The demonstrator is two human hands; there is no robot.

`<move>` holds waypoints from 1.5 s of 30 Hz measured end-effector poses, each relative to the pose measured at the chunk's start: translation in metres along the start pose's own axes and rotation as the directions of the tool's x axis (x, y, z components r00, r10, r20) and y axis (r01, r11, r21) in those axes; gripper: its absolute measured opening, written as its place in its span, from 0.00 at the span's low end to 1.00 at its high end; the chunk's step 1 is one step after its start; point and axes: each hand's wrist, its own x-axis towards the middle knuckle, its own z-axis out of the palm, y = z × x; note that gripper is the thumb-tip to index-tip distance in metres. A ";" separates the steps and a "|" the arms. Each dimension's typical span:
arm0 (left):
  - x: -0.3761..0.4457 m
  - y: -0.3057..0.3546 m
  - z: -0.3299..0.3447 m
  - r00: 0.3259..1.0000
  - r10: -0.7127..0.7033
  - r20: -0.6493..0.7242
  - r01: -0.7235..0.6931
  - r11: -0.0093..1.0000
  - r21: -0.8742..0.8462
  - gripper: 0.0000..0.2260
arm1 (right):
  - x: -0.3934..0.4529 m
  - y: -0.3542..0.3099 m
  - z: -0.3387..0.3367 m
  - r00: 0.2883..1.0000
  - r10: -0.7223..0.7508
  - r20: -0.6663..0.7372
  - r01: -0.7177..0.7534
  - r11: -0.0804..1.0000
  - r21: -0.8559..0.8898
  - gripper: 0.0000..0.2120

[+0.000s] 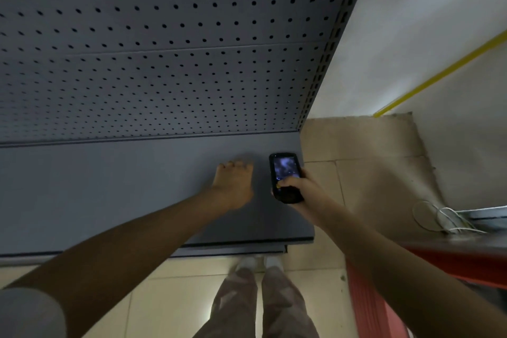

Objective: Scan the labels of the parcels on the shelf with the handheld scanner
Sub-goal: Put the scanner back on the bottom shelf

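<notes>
My right hand (pixel 297 186) grips a black handheld scanner (pixel 285 177) with a lit screen, thumb on its front, held over the right end of a grey metal shelf (pixel 109 195). My left hand (pixel 234 184) reaches out over the shelf board just left of the scanner, palm down, fingers bent downward at the tips, holding nothing. No parcel shows on this shelf.
A grey pegboard back panel (pixel 164 49) rises behind the shelf, with a slotted upright (pixel 329 44) at its right edge. A white wall with a yellow strip (pixel 439 74) lies right. A red-edged surface (pixel 452 258) with white cables (pixel 450 219) stands at right. My legs and the tiled floor (pixel 329 296) are below.
</notes>
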 end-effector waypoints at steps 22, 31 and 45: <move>0.006 0.005 0.008 0.998 0.033 0.049 -0.030 0.998 -0.057 0.23 | -0.013 0.000 -0.001 0.956 0.286 -0.061 -0.253 0.913 0.320 0.25; -0.001 -0.005 0.012 0.999 0.036 0.038 -0.034 0.998 -0.054 0.21 | -0.016 0.021 0.006 0.917 0.345 -0.199 -0.251 0.889 0.384 0.26; -0.016 -0.003 0.024 0.998 0.055 -0.006 -0.056 0.996 -0.070 0.23 | -0.029 0.031 0.003 0.942 0.241 -0.234 -0.153 0.928 0.340 0.18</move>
